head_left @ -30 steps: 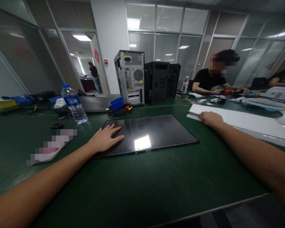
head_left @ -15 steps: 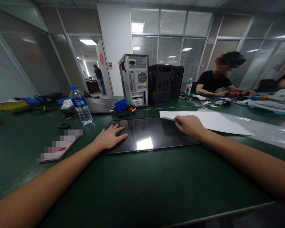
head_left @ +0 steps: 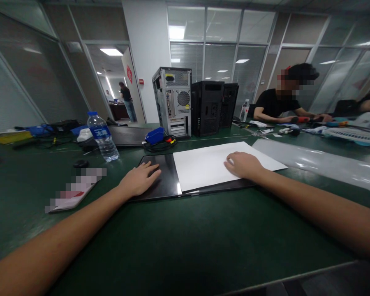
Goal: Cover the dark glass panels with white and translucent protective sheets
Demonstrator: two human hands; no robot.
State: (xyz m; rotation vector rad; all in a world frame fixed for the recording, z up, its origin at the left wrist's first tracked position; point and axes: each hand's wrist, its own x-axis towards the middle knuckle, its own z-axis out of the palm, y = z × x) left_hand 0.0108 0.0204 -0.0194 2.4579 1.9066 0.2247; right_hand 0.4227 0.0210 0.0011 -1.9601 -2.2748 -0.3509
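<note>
Two bare hands work over a dark, glossy flat panel (head_left: 167, 174) that lies on the green worktop (head_left: 188, 238). The left hand (head_left: 137, 179) rests palm down on the panel's left end, its grip wide, fingers spread and wrapped around nothing. A white sheet (head_left: 203, 166) covers the panel's middle and right, leaving bare the left end and a narrow strip along the front edge; the sheet's right corner reaches out toward a sheet of clear plastic (head_left: 320, 164) on the worktop. On top of the white sheet sits the right hand (head_left: 246, 165), fingers curled into a narrow grip; whether they pinch the sheet or merely press on it is impossible to tell. To the left of the panel stand a tilted-looking water bottle (head_left: 102, 135) with a blue cap, a small round black object (head_left: 80, 163) and a partly blurred pale item (head_left: 70, 199). Behind the panel, a silver computer tower (head_left: 175, 102) is upright beside two black towers (head_left: 209, 109). Farther right, a person in a black top (head_left: 267, 105) sits at the worktop.
</note>
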